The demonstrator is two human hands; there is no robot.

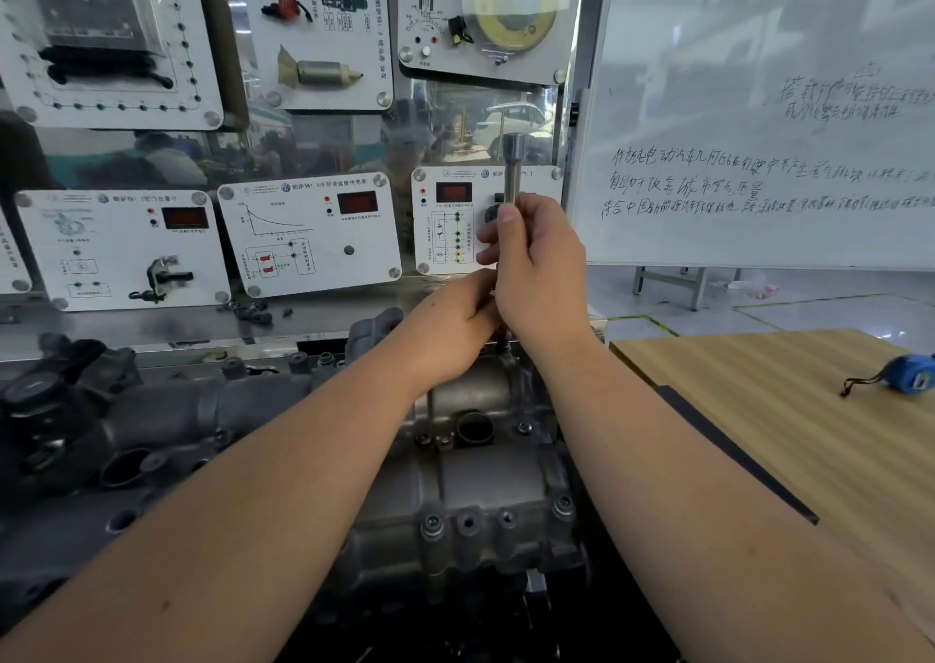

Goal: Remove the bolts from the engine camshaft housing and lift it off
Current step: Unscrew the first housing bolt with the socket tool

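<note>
My right hand [531, 267] grips an upright socket tool [513, 166] at 12 o'clock over the housing [480, 460]; my left hand [455, 328] pinches its lower end.

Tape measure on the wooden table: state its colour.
Blue, with a dark wrist cord; the small blue tape measure shows in the head view, at the right edge.

Bright, even light — edges warped

Camshaft housing [485, 470] before display panels [308, 232]; tape measure [905, 374] on table [789, 409], right.
</note>
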